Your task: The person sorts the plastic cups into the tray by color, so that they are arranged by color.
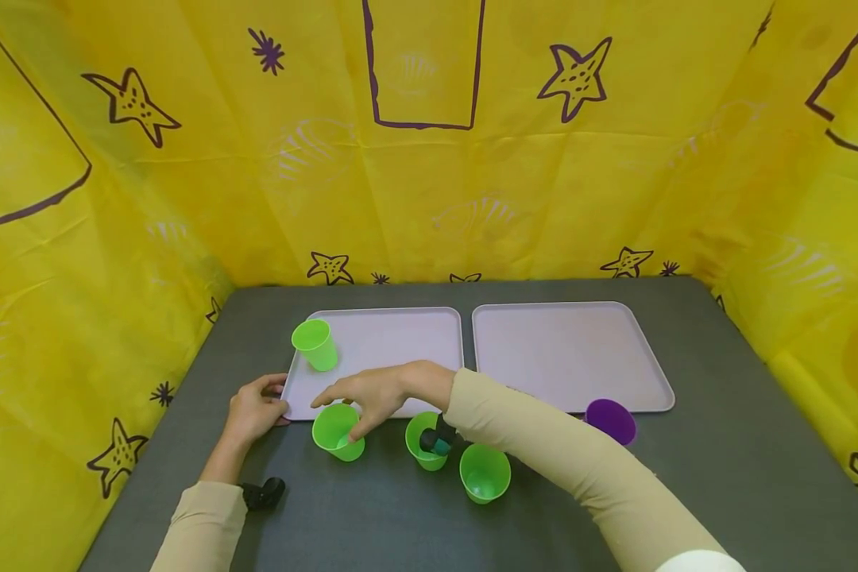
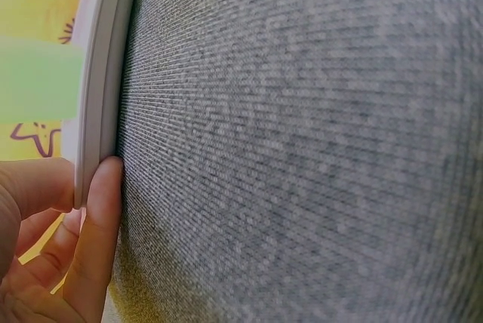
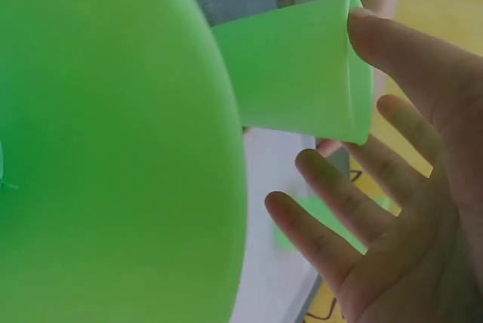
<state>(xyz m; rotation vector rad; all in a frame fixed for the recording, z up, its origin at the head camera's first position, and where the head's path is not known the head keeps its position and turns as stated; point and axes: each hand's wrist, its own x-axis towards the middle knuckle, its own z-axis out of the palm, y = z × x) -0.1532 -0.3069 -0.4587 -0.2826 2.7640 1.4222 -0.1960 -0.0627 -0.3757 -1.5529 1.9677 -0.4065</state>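
My left hand point(image 1: 253, 407) pinches the left edge of the left pale tray point(image 1: 393, 338) between thumb and fingers. In the left wrist view the tray's rim point(image 2: 99, 74) lies between them. A green cup point(image 1: 338, 429) stands upright just in front of that tray. Over it is my right hand point(image 1: 373, 392), fingers spread. In the right wrist view the thumb is at the rim of this cup point(image 3: 294, 70), and the other fingers are extended, not curled round it. A second green cup point(image 1: 316, 343) stands on the tray's left side.
Two more green cups, one point(image 1: 413, 437) partly hidden by the wrist camera and one point(image 1: 485, 477) beside it, stand near the right forearm. A purple cup point(image 1: 610, 421), partly behind the sleeve, is by the right pale tray point(image 1: 558, 349). Yellow patterned cloth point(image 1: 415, 183) surrounds the dark table.
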